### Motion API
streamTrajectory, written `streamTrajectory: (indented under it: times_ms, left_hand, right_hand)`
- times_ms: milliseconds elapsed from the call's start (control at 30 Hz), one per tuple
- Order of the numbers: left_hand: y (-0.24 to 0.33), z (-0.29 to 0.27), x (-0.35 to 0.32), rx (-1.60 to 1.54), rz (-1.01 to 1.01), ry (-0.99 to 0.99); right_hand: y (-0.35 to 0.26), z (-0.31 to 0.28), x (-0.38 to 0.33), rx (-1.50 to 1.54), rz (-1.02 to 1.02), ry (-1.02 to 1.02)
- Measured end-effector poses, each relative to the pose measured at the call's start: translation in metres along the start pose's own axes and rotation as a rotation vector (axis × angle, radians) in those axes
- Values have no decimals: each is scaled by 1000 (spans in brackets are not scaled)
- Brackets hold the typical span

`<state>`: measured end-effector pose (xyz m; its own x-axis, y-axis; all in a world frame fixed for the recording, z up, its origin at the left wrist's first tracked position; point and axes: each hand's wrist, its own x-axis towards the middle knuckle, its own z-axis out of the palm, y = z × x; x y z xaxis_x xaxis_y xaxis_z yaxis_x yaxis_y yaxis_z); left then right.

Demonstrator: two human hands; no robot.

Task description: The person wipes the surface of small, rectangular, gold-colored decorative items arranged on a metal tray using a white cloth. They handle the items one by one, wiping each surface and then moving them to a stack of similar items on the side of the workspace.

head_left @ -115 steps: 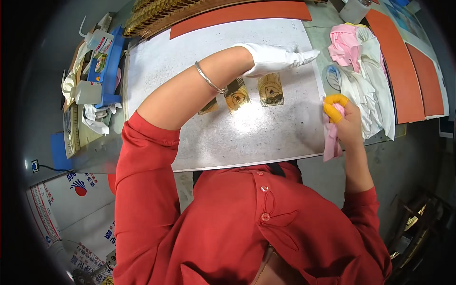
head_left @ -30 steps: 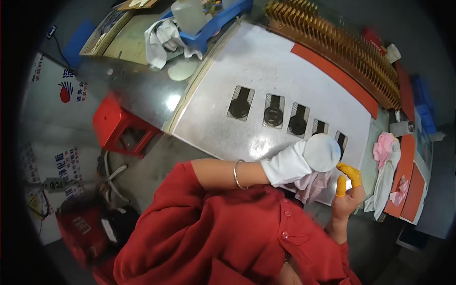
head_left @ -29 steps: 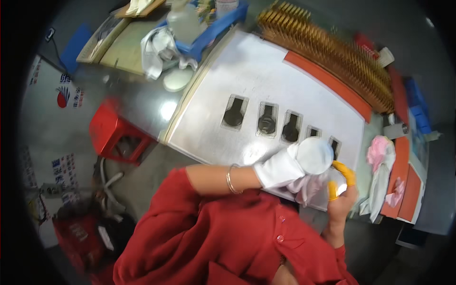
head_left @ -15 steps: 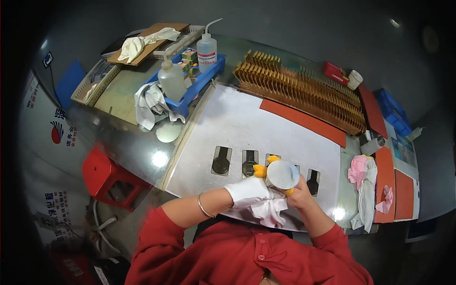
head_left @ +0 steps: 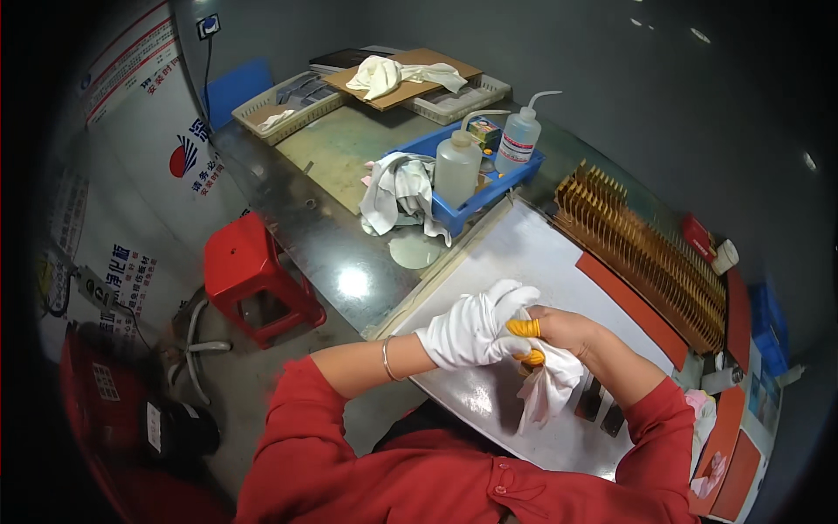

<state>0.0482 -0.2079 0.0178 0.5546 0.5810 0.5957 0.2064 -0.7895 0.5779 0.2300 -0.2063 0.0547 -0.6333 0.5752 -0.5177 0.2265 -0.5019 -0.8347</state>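
Our gloved left hand (head_left: 476, 330) and right hand (head_left: 567, 334) close together around a white cloth (head_left: 548, 384); hidden piece between. We'd wipe gently, cloth trailing toward 6 o'clock.

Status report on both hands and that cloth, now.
Left hand, white-gloved, clasped against the right hand. Right hand, yellow finger cots, grips a white cloth over the grey work plate. Anything inside the cloth is hidden. Nothing obstructs.

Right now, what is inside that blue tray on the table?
The blue tray holds two translucent squeeze bottles with bent spouts and a small box. A white rag drapes over its near end, covering whatever lies beneath it.
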Motion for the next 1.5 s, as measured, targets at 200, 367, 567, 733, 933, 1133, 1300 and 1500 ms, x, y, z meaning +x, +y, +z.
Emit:
streamTrajectory:
  times_ms: [200, 367, 567, 733, 933, 1133, 1300, 1500]
  left_hand:
    - [-40, -1, 12, -153, -377, 318]
    - [-79, 1, 11, -743, -624, 302]
    - [-76, -50, 17, -955, -919, -85]
    - [-102, -79, 42, -388, -373, 645]
    - [-159, -79, 73, -92, -503, 511]
    - [-157, -70, 94, -18, -465, 497]
    - [-156, -73, 96, -67, -522, 493]
    - [-160, -71, 96, -65, -537, 500]
  right_hand:
    - [-22, -5, 62, -1286, -350, 585]
    - [-34, 18, 72, -1409, -648, 696]
    - [-39, 5, 79, -667, -762, 420]
    - [-94, -75, 97, 332, -953, 410]
    - [-136, -124, 126, 617, -1041, 153]
    - [-149, -128, 151, 655, -1030, 13]
    - [-152, -134, 161, 617, -1002, -92]
    - [-153, -130, 157, 549, -1073, -59]
